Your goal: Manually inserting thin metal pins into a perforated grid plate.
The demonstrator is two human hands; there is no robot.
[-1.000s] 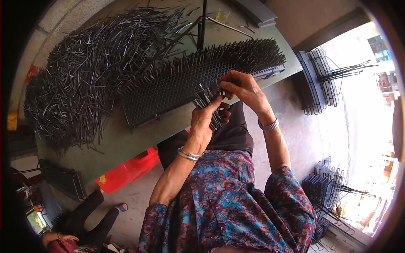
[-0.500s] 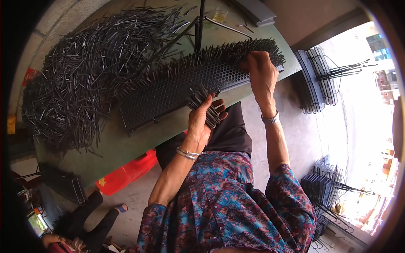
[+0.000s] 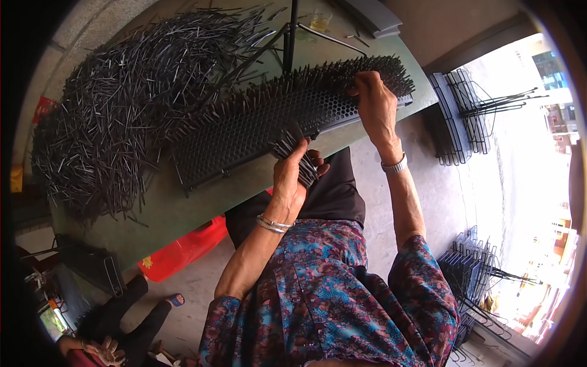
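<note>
My left hand (image 3: 292,174) is closed round a bundle of thin dark sticks (image 3: 286,144), held just off the near edge of a long black perforated panel (image 3: 235,145). The panel lies slanted across the table. Dark sticks (image 3: 306,79) stand upright in its holes along the far side, densest at the right end. Over that right part is my right hand (image 3: 377,110), its thumb and fingers pinched together at the edge of the standing sticks. What sits between those fingertips is too small and dark to make out.
A big heap of loose dark sticks (image 3: 116,116) covers the left of the green table (image 3: 165,223). A black stand (image 3: 288,49) rises behind the panel. A glass of yellowish liquid (image 3: 320,22) stands at the back. Wire racks (image 3: 458,116) are at right; another person's hands (image 3: 105,352) show lower left.
My right hand has shifted slightly left and up along the panel. My left hand stays nearly in place with its bundle. At lower left the other person's hands have moved.
</note>
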